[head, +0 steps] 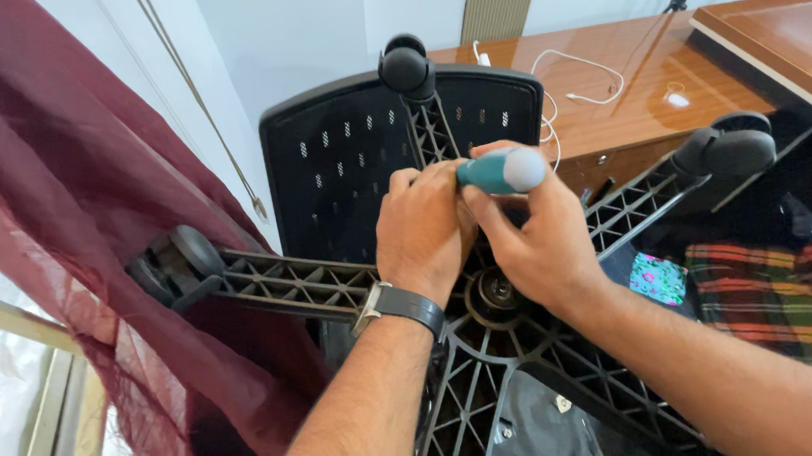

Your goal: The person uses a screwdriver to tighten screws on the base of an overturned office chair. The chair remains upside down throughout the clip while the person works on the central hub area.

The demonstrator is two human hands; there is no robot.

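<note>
head view | right hand [535, 238] grips smooth teal screwdriver handle [502, 171] | left hand [422, 232] curled on ribbed black chair base [490, 346]

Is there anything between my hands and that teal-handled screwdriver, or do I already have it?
Nothing visible stands between them. The right hand grips the teal-handled screwdriver, and the left hand presses against it, above the hub of the upturned chair base.

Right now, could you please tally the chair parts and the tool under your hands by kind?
Black caster wheels: 3
Black ribbed plastic base spokes: 5
Black perforated seat underside: 1
Teal-and-grey-handled screwdriver: 1
Total: 10
</note>
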